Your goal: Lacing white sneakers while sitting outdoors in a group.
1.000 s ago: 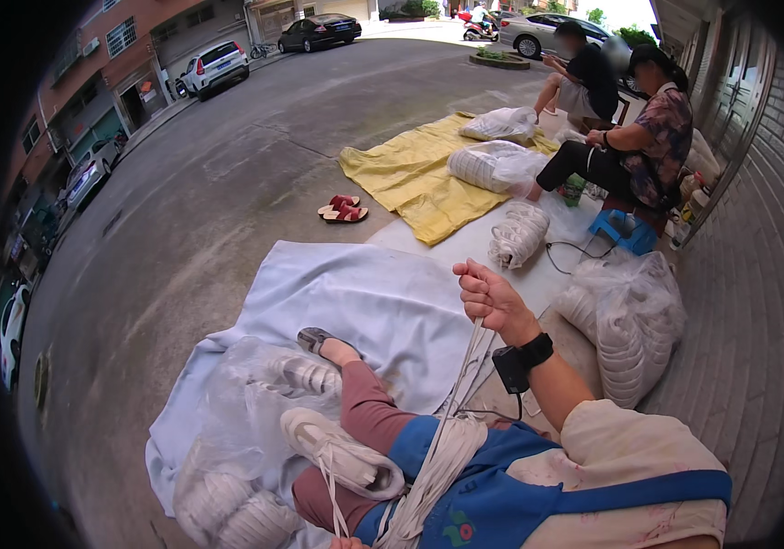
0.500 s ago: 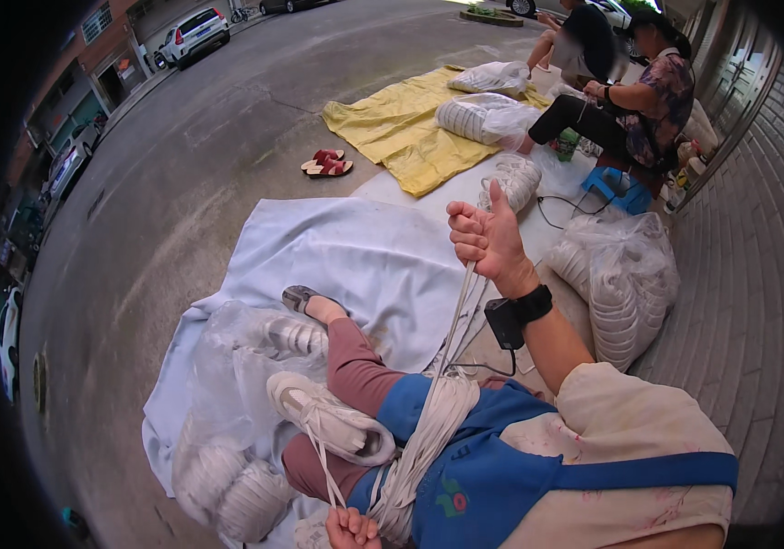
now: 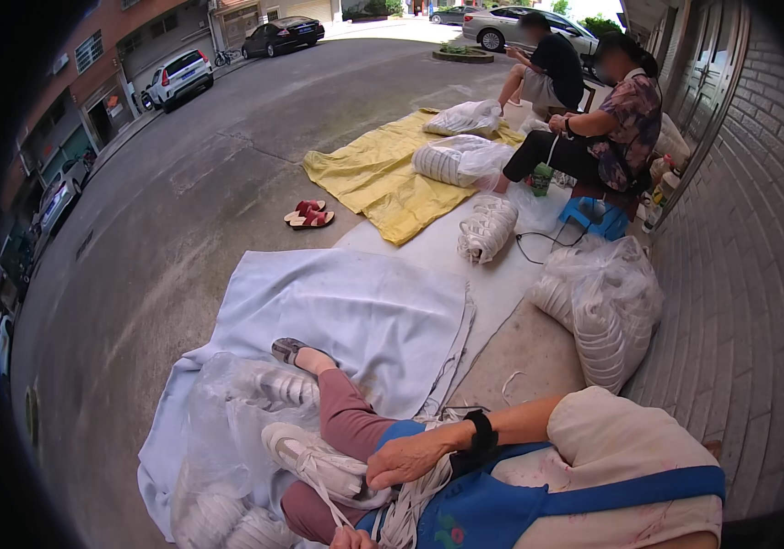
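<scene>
A white sneaker (image 3: 317,465) rests on my lap between my knees, with a white shoelace (image 3: 323,489) running from its front down to my left hand (image 3: 353,538). That hand is at the lower edge, closed on the lace and partly cut off. My right hand (image 3: 410,460) reaches across to the shoe's ankle opening, back upward and fingers curled down. Whatever its fingertips hold is hidden. Under it, a thick bundle of white laces (image 3: 407,512) lies over my blue apron (image 3: 492,503).
Clear plastic bags of white shoes (image 3: 227,439) stand left, and another bag (image 3: 607,306) is by the brick wall. A pale blue cloth (image 3: 337,302) and yellow sheet (image 3: 364,178) cover the ground. Red sandals (image 3: 309,216) lie beyond. Two people sit at the upper right.
My right hand has come down from its raised, thumb-up hold on the laces to the shoe's opening. My left hand has stayed low with the lace. The view has tilted upward.
</scene>
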`<state>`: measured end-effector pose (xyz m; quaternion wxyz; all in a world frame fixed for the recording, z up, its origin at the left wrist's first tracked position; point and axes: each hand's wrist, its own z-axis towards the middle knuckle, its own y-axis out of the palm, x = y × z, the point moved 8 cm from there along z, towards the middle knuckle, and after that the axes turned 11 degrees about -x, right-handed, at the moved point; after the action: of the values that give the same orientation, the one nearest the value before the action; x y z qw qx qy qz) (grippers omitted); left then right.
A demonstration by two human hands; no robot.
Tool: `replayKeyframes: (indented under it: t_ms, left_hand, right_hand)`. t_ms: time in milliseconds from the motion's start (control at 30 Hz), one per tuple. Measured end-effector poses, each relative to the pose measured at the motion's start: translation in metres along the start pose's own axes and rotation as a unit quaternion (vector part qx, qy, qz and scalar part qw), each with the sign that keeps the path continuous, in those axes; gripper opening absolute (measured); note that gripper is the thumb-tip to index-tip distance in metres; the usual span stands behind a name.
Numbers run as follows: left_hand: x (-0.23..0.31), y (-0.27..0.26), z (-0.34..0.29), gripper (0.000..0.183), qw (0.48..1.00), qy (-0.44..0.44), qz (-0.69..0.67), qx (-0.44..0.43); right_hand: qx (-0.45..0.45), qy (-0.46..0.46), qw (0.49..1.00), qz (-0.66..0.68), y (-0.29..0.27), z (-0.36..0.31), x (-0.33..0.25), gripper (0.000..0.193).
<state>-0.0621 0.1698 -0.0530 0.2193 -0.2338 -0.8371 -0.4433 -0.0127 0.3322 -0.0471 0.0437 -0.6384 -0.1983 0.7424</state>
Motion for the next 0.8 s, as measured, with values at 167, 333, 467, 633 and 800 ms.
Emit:
replayKeyframes:
  t_ms: [167,333,467,633,800]
  left_hand:
    - [-0.007,0.009,0.03,0.033,0.993,0.06,0.086,-0.05]
    - [-0.014,0.039,0.058,0.034,0.99,0.018,0.11,-0.09]
    - [-0.019,0.028,0.054,0.036,0.989,0.013,0.113,-0.098]
    - [-0.012,-0.004,0.029,0.036,0.988,0.072,0.124,-0.053]
    - [0.016,-0.082,-0.033,0.04,0.944,0.313,-0.105,0.022]
  right_hand:
    - [-0.008,0.098,0.931,0.352,0.042,0.05,0.044,0.033]
    - [0.048,0.266,0.729,0.629,0.042,0.045,0.06,0.037]
    - [0.029,0.24,0.682,0.69,0.039,0.041,0.067,0.035]
    - [0.027,0.313,0.806,0.502,0.019,0.034,0.082,0.03]
    - [0.081,0.322,0.858,0.391,-0.013,0.018,0.096,0.022]
